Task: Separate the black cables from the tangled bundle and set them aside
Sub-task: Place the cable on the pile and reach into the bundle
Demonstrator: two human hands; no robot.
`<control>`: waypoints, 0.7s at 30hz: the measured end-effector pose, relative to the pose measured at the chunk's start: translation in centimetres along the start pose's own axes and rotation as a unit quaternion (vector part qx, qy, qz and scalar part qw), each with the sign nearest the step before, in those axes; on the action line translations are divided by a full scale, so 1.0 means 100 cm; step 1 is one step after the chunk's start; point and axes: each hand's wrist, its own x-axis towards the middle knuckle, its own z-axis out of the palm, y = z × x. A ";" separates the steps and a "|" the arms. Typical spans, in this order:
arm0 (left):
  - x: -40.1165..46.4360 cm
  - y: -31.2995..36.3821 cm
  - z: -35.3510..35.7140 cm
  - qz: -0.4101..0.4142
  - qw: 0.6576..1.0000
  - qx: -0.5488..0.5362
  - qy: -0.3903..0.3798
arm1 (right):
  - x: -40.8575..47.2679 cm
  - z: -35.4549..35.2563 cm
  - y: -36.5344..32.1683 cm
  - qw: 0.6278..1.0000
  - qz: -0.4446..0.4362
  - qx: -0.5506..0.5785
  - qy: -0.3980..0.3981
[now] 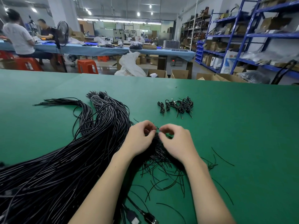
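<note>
A thick tangled bundle of long black cables (pixel 68 159) sweeps across the green table (pixel 234 126) from the lower left toward the middle. Its frayed end lies under my hands. My left hand (pixel 140 139) and my right hand (pixel 176 143) meet over that end, fingertips pinching thin black cable strands (pixel 157 131) between them. Loose thin black strands (pixel 161 172) spread out below my wrists. A small pile of short coiled black cables (pixel 176 106) sits apart, farther back on the table.
USB plugs (pixel 145 217) lie at the near edge between my forearms. Beyond the table's far edge are cardboard boxes (pixel 179 74), orange stools (pixel 87 66), a blue workbench with seated people (pixel 19 38) and blue shelving (pixel 258 38) at the right.
</note>
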 end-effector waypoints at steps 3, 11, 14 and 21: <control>0.002 0.000 -0.004 0.005 0.995 0.098 0.037 | -0.019 0.014 0.008 0.999 0.001 -0.036 0.005; 0.002 -0.011 -0.025 -0.161 0.875 0.457 0.023 | -0.021 0.024 0.010 0.998 0.002 -0.017 0.062; 0.003 -0.009 -0.025 -0.172 0.873 0.457 0.011 | -0.026 0.027 0.010 0.997 -0.001 0.003 0.075; 0.008 0.003 -0.026 -0.175 0.957 0.209 0.102 | -0.028 0.029 0.001 0.994 -0.022 0.046 0.096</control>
